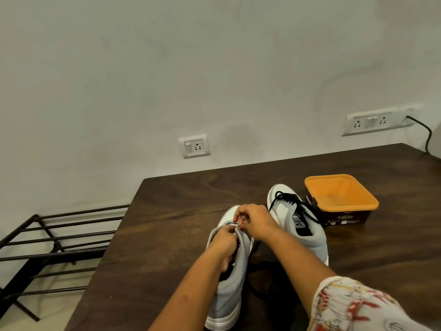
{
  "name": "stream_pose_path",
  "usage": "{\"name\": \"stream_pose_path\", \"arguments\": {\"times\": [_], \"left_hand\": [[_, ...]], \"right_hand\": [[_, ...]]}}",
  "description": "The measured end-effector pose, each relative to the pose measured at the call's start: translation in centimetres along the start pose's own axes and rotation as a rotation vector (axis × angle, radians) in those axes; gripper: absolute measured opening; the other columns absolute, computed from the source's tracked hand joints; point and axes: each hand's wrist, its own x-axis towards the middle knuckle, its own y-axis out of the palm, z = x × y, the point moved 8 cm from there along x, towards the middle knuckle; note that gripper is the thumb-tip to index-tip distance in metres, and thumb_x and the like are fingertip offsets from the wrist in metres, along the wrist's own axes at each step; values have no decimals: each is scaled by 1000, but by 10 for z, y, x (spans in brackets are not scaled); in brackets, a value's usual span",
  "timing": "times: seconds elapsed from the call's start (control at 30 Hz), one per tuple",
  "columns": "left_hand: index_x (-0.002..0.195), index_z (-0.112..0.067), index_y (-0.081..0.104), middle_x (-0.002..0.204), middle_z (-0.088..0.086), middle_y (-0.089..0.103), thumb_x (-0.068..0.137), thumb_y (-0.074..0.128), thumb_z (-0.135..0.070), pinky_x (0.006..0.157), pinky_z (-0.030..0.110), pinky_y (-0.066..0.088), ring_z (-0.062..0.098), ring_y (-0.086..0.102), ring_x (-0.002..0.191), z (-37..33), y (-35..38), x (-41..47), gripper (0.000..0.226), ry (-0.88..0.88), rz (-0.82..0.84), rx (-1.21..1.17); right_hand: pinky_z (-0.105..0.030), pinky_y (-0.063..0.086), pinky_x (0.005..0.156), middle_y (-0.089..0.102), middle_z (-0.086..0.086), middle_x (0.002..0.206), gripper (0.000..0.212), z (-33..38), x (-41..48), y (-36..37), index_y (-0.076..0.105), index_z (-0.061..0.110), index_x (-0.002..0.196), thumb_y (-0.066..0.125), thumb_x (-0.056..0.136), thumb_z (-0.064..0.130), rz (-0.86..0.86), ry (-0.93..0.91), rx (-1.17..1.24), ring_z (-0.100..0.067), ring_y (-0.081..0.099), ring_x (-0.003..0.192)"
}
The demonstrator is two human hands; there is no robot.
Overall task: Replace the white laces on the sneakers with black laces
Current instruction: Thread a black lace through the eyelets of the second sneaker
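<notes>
Two grey and white sneakers stand on a dark wooden table [181,211]. The near sneaker [229,290] points away from me. My left hand [224,240] and my right hand [255,220] meet over its tongue. Both pinch a thin black lace [231,223] near the front eyelets. The far sneaker [298,223] stands to the right, and a black lace [290,201] is threaded through it with loose ends trailing off. No white lace is visible.
An orange square tub [341,199] with dark sides stands at the back right beside the far sneaker. A black metal rack [55,244] stands on the floor left of the table. Wall sockets [194,146] and a black cable [427,134] are behind.
</notes>
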Motion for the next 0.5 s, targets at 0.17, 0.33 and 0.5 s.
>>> {"name": "stream_pose_path", "arguments": {"times": [0.17,0.33,0.5], "left_hand": [[130,-17,47,119,11,60,99,38,-19,85,32,49,24,58,106,-12,-3,11,32,192,-118,496],[133,-12,44,122,12,59,99,38,-21,93,34,47,25,57,110,-23,0,16,36,236,-161,853],[128,-8,48,124,11,59,98,41,-20,93,31,44,24,57,114,-27,1,20,33,215,-211,991]], "right_hand": [[-19,49,77,67,3,98,34,2,-2,0,73,22,99,61,81,-5,24,-40,-19,-2,54,74],[-21,48,82,67,0,113,28,-3,-2,1,73,19,105,61,86,1,43,-24,15,-4,52,74],[-20,46,77,69,-3,110,23,-9,0,4,73,16,99,62,86,0,58,-12,77,4,47,63]]}}
